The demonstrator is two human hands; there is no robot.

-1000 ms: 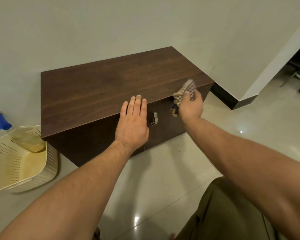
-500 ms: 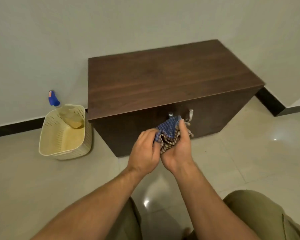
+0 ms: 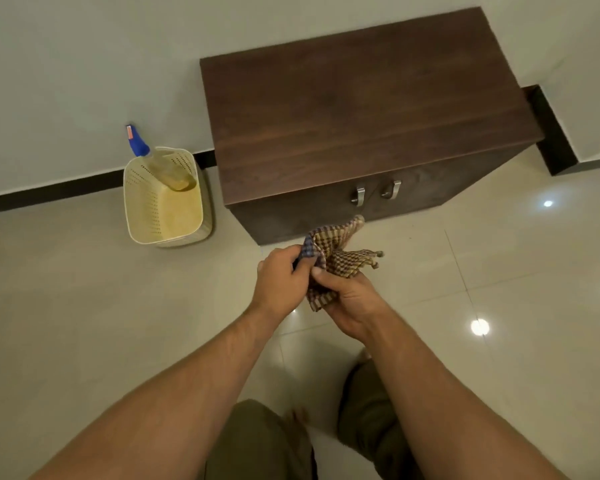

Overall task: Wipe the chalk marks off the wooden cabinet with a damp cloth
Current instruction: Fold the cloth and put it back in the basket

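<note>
A low dark wooden cabinet (image 3: 361, 109) stands against the wall, with two metal door handles (image 3: 374, 194) on its front. I see no chalk marks on its top. In front of it, above the floor, both hands hold a checked brown and blue cloth (image 3: 336, 258). My left hand (image 3: 281, 282) grips the cloth's blue left part. My right hand (image 3: 347, 299) pinches it from below with thumb on top. The cloth's corners stick up and to the right.
A cream perforated basket (image 3: 136, 216) sits on the floor left of the cabinet, with a spray bottle (image 3: 160, 164) with a blue nozzle leaning in it. Glossy pale floor tiles (image 3: 84, 306) spread around. My legs in olive trousers (image 3: 264, 445) are below.
My right hand left the cabinet's front edge and brought the cloth down; my left hand came off the top and took hold of it. The view has pulled back from the cabinet.
</note>
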